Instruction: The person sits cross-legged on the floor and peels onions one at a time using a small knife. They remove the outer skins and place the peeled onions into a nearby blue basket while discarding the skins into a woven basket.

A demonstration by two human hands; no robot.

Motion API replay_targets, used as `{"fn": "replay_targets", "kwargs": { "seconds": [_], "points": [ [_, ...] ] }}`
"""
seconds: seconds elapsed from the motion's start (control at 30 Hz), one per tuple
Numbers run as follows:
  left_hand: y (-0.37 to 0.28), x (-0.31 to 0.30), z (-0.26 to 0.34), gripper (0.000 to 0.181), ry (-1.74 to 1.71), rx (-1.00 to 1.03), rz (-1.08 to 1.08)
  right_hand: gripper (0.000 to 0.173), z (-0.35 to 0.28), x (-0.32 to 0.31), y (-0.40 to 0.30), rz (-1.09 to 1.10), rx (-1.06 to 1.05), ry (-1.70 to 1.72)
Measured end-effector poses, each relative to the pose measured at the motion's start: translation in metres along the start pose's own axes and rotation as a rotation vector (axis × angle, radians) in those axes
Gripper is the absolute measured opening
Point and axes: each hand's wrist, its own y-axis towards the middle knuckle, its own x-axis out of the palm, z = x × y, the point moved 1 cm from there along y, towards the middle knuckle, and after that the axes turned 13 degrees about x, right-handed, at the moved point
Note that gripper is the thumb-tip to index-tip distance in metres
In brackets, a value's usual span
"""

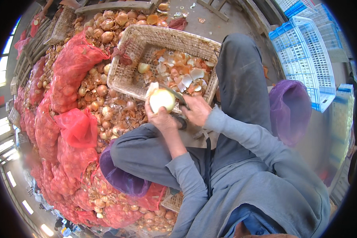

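In my left hand [163,119] is a pale, mostly peeled onion [162,100], with a flap of dry skin [152,88] hanging at its upper left. My right hand [197,109] grips a knife, its dark blade [176,94] lying against the onion's upper right side. Both hands are over the near rim of a dirty white plastic crate [169,33]. Inside the crate are loose onion skins [178,70] and one peeled onion [143,67]. The knife's handle is mostly hidden by my fingers.
Unpeeled onions [107,37] and loose skins lie heaped left of the crate. Red mesh sacks of onions [67,74] are piled beyond them. Purple mesh [290,111] is by my right knee, more [119,174] under my left. Blue-and-white plastic crates [305,62] stand at right.
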Motion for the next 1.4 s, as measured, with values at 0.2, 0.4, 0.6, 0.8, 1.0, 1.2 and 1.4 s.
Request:
{"fn": "replay_targets", "kwargs": {
  "seconds": [0.2,0.4,0.6,0.8,1.0,1.2,1.4],
  "points": [
    [0.002,-0.011,-0.012,0.099,-0.065,-0.096,0.145,0.025,0.0,-0.042,0.023,-0.081,0.089,0.14],
    [0.009,-0.019,-0.015,0.103,-0.095,0.031,0.139,0.025,0.001,-0.038,-0.011,-0.094,-0.031,-0.236],
    [0.009,-0.02,-0.013,0.102,-0.124,0.059,0.099,0.024,-0.011,-0.056,-0.006,-0.181,-0.019,-0.308],
    [0.008,-0.021,-0.014,0.1,-0.006,0.082,0.077,0.025,-0.014,-0.052,0.005,-0.269,0.067,-0.37],
    [0.005,-0.014,-0.017,0.099,-0.014,0.01,0.029,0.024,0.001,-0.034,0.01,-0.156,0.02,-0.017],
    [0.009,-0.019,-0.012,0.096,-0.186,-0.108,0.034,0.023,-0.016,-0.062,0.029,-0.559,0.484,0.381],
    [0.012,-0.02,-0.011,0.097,-0.115,-0.142,-0.032,0.021,0.006,-0.04,0.022,-0.172,0.003,0.151]
  ]
}}
